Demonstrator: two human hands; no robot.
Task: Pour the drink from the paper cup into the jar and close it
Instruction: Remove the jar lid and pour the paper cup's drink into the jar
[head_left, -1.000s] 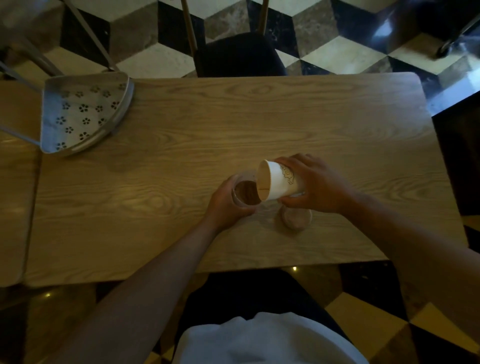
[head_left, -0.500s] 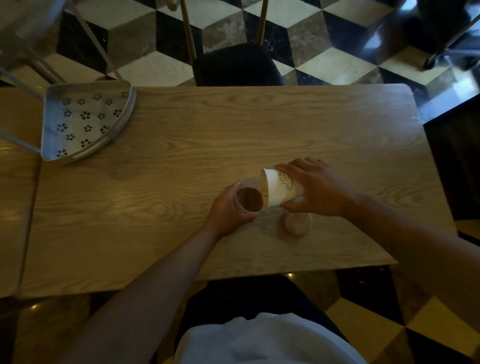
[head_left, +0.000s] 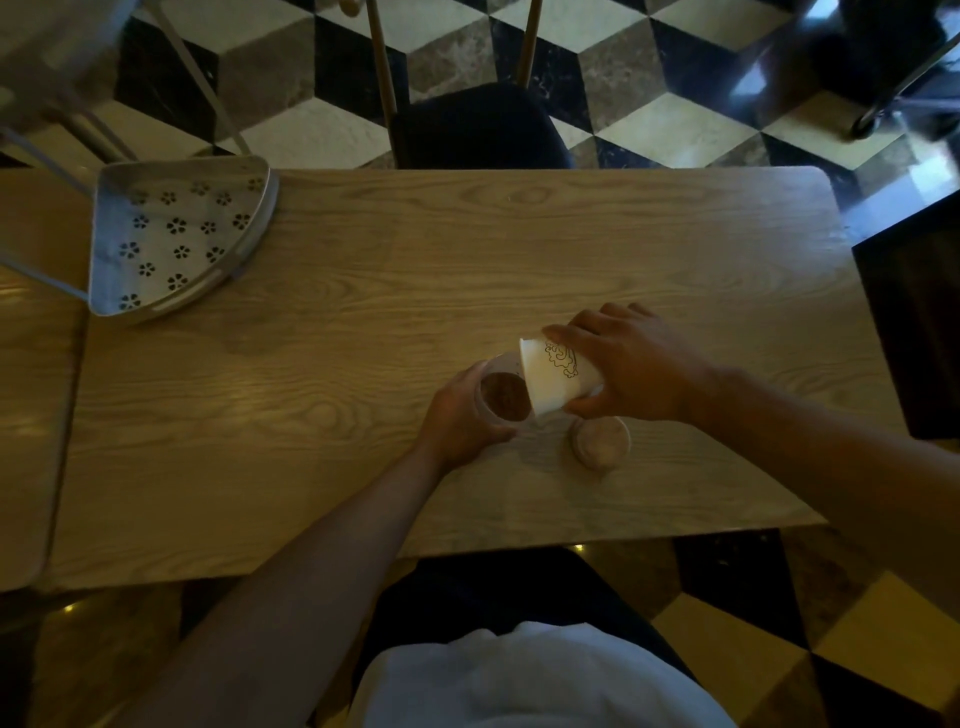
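Note:
A clear jar (head_left: 503, 397) stands on the wooden table (head_left: 363, 322), with brown drink showing in its open mouth. My left hand (head_left: 460, 415) wraps around the jar's left side. My right hand (head_left: 631, 366) grips a white paper cup (head_left: 556, 375) with a line drawing on it. The cup is tipped far over to the left, its rim over the jar's mouth. The round wooden lid (head_left: 601, 441) lies flat on the table just right of the jar, below my right hand.
A perforated metal tray (head_left: 171, 236) on a stand overhangs the table's far left corner. A dark chair (head_left: 478, 127) stands at the far side. Another table (head_left: 31, 364) adjoins on the left. The near table edge runs just in front of my body.
The cup has tipped further, its base rising so its mouth now faces down into the jar. More brown drink shows in the jar. Both hands keep their holds.

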